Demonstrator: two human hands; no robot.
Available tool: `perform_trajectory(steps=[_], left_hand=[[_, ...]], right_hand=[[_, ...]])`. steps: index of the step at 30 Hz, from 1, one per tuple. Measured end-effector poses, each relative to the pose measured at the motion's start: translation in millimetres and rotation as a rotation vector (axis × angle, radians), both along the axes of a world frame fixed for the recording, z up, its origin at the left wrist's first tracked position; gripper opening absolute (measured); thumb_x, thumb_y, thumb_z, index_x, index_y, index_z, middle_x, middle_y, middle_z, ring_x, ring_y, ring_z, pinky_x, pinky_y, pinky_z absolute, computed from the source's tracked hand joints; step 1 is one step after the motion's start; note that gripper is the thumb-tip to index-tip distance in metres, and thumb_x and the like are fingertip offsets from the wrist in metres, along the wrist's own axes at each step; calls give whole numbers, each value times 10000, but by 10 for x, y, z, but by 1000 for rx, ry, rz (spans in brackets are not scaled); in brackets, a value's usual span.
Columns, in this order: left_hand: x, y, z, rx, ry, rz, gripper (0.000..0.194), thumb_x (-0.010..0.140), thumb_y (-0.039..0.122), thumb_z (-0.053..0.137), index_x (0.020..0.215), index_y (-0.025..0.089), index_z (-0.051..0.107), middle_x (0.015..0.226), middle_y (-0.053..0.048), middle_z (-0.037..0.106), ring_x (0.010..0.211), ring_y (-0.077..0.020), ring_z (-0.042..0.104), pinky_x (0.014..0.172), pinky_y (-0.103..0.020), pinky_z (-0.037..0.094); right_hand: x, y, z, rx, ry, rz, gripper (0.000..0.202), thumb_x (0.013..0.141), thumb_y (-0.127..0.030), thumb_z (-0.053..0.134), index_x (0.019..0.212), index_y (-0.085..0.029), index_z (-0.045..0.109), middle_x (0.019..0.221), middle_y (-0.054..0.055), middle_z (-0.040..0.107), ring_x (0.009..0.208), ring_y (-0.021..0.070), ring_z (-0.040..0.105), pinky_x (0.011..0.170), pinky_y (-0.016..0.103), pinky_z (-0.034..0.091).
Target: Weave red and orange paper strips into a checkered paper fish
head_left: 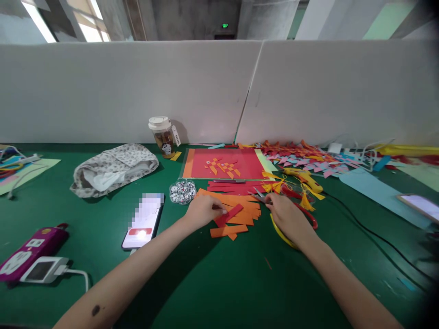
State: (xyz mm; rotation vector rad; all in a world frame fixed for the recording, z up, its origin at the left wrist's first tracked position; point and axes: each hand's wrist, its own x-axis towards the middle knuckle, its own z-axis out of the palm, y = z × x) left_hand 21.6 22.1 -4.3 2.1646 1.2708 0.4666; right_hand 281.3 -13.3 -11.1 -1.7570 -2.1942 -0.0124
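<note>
Left hand (205, 212) is touching a red strip (234, 213) on the orange strips (253, 214), pinch unclear; right hand (284, 214), right of these, is clamping scissors (260, 197). Safe work is keeping blades off fingertips.

We cannot tell whether the left hand (205, 210) touches the red strip (234, 213) by its fingertips. The right hand (283, 211) hides part of the scissors (261, 198) from us. We see both forearms (147, 258) cut off at the near edge and the right-hand phone (420, 204) at the right edge. Pixelation masks part of the left-hand phone (140, 231); we find the far green sign (224, 25) too small to read.
</note>
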Motion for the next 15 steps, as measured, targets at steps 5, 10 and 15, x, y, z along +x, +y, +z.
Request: perform_trajectory(steps=[5,10,15], left_hand=[[22,-95,124,65,-26,32,190,801,349,561,811,237,714,845,-3,726,759,-171,634,593,-238,416],[161,-181,377,153,-240,19,210,865,324,503,828,201,669,759,1,696,674,-140,602,622,-240,426],[822,-405,773,-13,-549,22,240,919,323,413,940,196,616,805,-33,664,762,-162,601,711,-302,479]], right_hand=[[-101,-131,90,22,126,50,305,863,-341,464,1126,-195,520,1126,125,600,1045,273,557,849,405,451],[-372,-210,186,23,324,211,279,848,-340,491,1095,-247,580,1151,70,619,1094,248,534,940,425,400],[-541,-79,98,-63,711,78,126,751,-283,559,830,-239,647,884,74,648,890,272,555,840,429,411]])
